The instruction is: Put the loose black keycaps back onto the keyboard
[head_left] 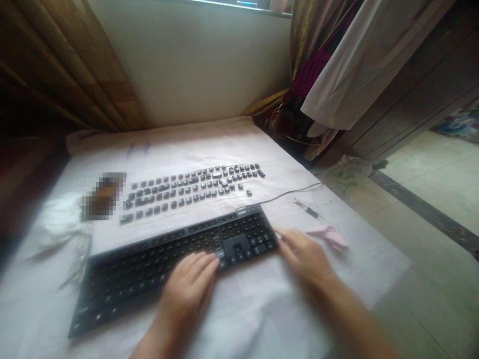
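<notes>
A long black keyboard (149, 271) lies at a slant on the white-covered table. Across its front edge rests my left hand (191, 281), fingers close together over the keys right of the middle, the thumb hidden. At the keyboard's right end, my right hand (305, 254) holds the side edge with its fingertips. Many key positions on the board look bare, with small brownish spots, while some caps sit on the right part and along the front row. Loose black keycaps (180, 202) lie in several rows behind the keyboard.
A thin cable (292, 192) runs off to the right. Right of the keyboard lie a pen (306, 208) and a pink cloth (329, 236). At the left are a blurred-out brown item (104, 196) and crumpled white material (62, 219). The table's right edge drops to tiled floor.
</notes>
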A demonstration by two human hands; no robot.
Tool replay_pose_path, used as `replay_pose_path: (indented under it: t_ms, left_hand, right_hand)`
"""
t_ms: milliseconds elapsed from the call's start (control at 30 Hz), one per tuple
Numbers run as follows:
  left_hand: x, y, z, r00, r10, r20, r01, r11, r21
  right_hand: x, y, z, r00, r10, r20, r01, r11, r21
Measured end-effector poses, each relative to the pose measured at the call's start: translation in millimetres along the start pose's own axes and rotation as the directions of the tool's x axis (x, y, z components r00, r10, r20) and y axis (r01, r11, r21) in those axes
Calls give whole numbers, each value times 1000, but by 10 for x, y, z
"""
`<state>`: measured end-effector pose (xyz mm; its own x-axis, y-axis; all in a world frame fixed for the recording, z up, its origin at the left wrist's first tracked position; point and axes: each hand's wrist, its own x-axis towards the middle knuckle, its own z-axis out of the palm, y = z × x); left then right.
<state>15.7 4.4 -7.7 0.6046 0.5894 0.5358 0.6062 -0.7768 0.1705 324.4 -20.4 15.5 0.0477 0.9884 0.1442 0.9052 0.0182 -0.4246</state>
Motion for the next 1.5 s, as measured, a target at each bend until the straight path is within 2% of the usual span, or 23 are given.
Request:
replay_pose_path:
  t_ms: [200,333,600,667,800,1067,1500]
  left_hand:
    - [4,10,-14,1000,-6,-9,6,1000,-6]
    - [-3,5,-6,1000,5,-11,-5,1000,2]
    - [-6,6,0,1000,-10,-4,10,1000,-14]
    - [-5,7,-4,1000,-13,-3,13,1000,-12]
    - [0,8,-4,1000,1,-11,-1,1000,-3]
    - [12,18,-4,1000,3,-23,-3,1000,3]
    - [-9,8,-1,1000,1,-13,-1,1000,0]
  right_hand:
    - [65,22,-85,994,-29,102,18,994,112]
    - [75,24,-89,992,-27,124,12,992,127]
    - [66,3,-51,994,-38,105,51,991,-120]
    - [88,1,-52,992,-49,115,65,988,-137]
    - [124,18,-76,988,-69,137,76,996,-46]
    - [144,48,-138,981,-50,189,13,981,194]
    - [146,99,-134,980,-63,187,20,975,223]
